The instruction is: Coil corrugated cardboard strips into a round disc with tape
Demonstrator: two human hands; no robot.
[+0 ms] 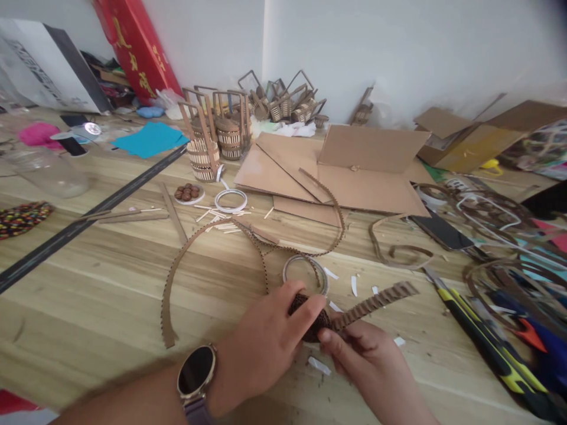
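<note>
My left hand, with a watch on its wrist, closes its fingers over a dark brown coil of rolled corrugated cardboard. From the coil a ridged cardboard strip sticks out to the right. My right hand pinches this strip between thumb and fingers where it leaves the coil; its other fingers are partly hidden. Just behind the coil lies a tape roll. Long loose cardboard strips curl across the table on the left and beyond my hands. Small white paper scraps lie around them.
Utility knives and coiled strips lie at the right, near a dark phone. Flat cardboard sheets lie further back. Small woven baskets stand behind a second tape roll and a dish of brown balls.
</note>
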